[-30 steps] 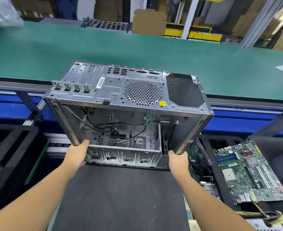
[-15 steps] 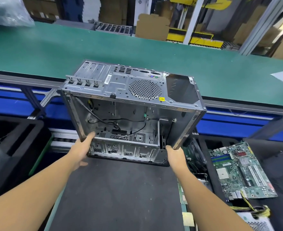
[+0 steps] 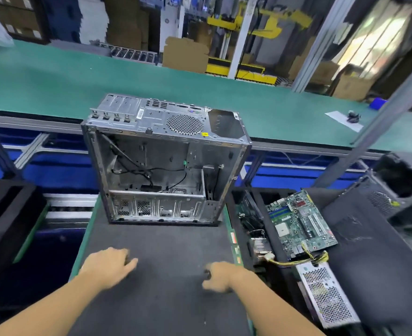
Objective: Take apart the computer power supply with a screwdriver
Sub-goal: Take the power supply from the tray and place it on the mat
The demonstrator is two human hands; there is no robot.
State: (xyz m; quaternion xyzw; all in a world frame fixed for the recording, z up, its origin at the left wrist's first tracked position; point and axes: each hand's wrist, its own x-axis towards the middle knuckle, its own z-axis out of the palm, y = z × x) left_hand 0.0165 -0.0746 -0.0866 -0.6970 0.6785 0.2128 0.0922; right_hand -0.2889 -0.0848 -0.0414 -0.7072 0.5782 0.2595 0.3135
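Observation:
The stripped grey computer case (image 3: 151, 132) stands on end, unheld, at the far edge of the black mat (image 3: 161, 299), its open side facing me and loose black cables inside. The silver perforated power supply (image 3: 326, 294) lies to the right of the mat, with yellow wires running from it. My left hand (image 3: 108, 265) and my right hand (image 3: 220, 275) hover low over the near part of the mat, well short of the case. Both are blurred, with loosely bent fingers and nothing in them. No screwdriver is in view.
A green motherboard (image 3: 299, 221) lies in a black tray right of the case. A black case panel (image 3: 360, 238) and another dark chassis (image 3: 398, 187) sit at far right. A green conveyor (image 3: 79, 78) runs behind the case. A black foam bin (image 3: 3, 209) stands left.
Both hands have let go of the case and drawn back toward me over the mat. The case, held tilted before, now stands alone at the mat's far edge.

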